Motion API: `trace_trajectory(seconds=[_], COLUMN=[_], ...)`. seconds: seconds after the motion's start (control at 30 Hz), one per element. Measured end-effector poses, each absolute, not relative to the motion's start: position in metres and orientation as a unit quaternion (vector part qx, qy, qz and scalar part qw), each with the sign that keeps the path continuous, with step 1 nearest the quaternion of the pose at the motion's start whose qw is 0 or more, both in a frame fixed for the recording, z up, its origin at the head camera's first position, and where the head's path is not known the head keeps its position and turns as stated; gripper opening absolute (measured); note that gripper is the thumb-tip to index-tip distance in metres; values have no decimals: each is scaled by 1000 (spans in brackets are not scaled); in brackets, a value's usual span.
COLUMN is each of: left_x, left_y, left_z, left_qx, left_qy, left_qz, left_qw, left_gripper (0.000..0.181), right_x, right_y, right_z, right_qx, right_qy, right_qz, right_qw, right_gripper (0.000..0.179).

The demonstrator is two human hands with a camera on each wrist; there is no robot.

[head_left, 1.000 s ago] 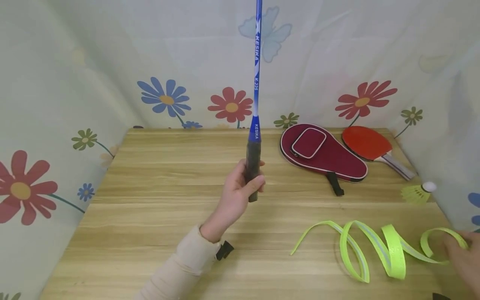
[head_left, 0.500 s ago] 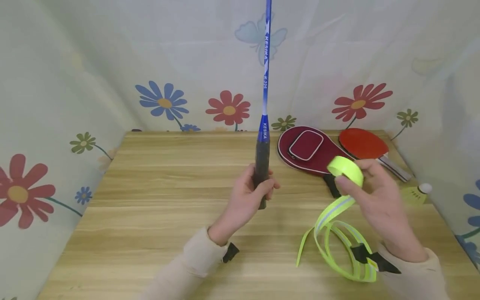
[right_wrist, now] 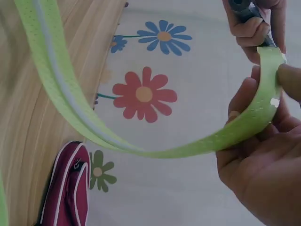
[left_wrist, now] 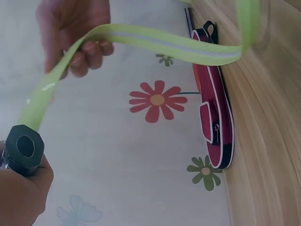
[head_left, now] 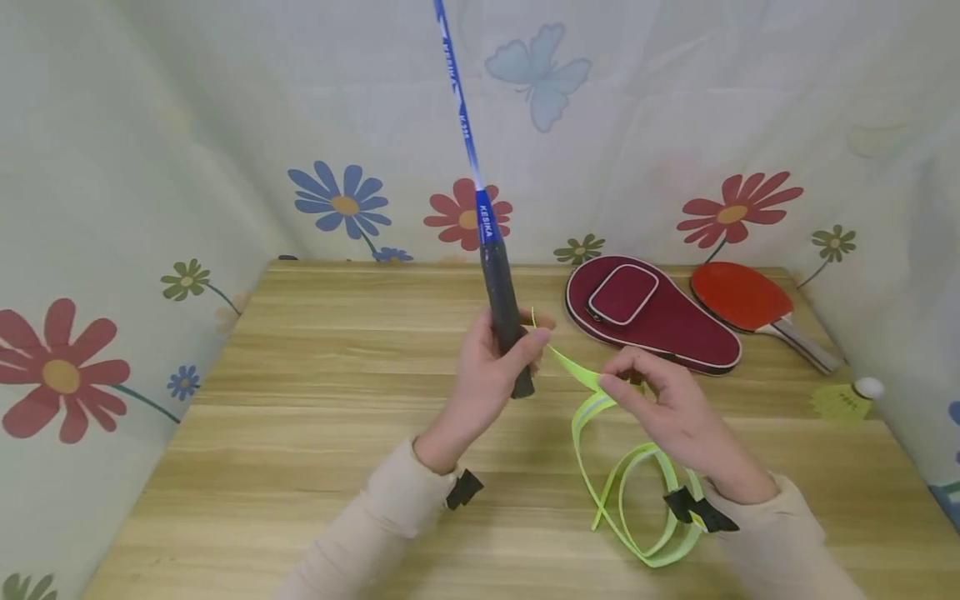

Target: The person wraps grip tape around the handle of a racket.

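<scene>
On the left of the head view I see a big red flower [head_left: 60,375] on the white cloth [head_left: 405,100]. The wooden table [head_left: 285,417] fills the bottom and middle of the frame. A pale sleeve [head_left: 390,508] comes up from the bottom, with a black bow [head_left: 464,489] at its wrist. Next, in the middle of the frame, is my left hand [head_left: 480,367]. It grips the black handle [head_left: 499,283] of the blue racket [head_left: 486,215]. The racket leans to the left, and its top goes out past the top edge.

Just right of the handle I see the bright yellow-green strip [head_left: 581,374]. Its thin end stands up close by the left hand's fingers. I can't tell if that end touches the handle. Lower down, right of the middle, the rest of the strip curls in loops. My right hand [head_left: 678,408] is next. It pinches the strip with its thumb and finger, and another black bow [head_left: 701,510] sits at its wrist.

Behind that hand, a dark red case [head_left: 682,333] lies on the table, with a small pocket [head_left: 624,294] on top. A red paddle [head_left: 741,296] lies just beside it, at the back right. Near the right edge I see a yellow shuttlecock [head_left: 846,400] with a white tip, lying on its side.
</scene>
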State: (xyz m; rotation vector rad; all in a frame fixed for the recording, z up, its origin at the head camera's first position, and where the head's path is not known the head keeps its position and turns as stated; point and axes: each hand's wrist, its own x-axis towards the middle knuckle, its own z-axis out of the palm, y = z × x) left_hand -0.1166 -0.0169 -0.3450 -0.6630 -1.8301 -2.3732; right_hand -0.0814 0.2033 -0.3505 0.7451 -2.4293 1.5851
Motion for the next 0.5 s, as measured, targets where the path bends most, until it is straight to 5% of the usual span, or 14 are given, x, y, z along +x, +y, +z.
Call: trace_trajectory(seconds=[0.1,0.3,0.5], left_x=[-120,-121,-120], left_y=[-17,-10,-7], left_z=[-344,-348,-357], left_qx=[-198,-189,-210], left_qy=[-606,-619,-598], left_qz=[-767,-758,-768], left_qw=[69,88,85], left_gripper=[26,31,30], right_x=[-83,-90,-97], right_y=[207,187,180], right_z=[-355,-349,-334], right_qx=[197,227,219], right_qy=[-851,-853,-820], right_qz=[484,467,513], right_qw=[45,62,129], right_gripper=[8,34,11])
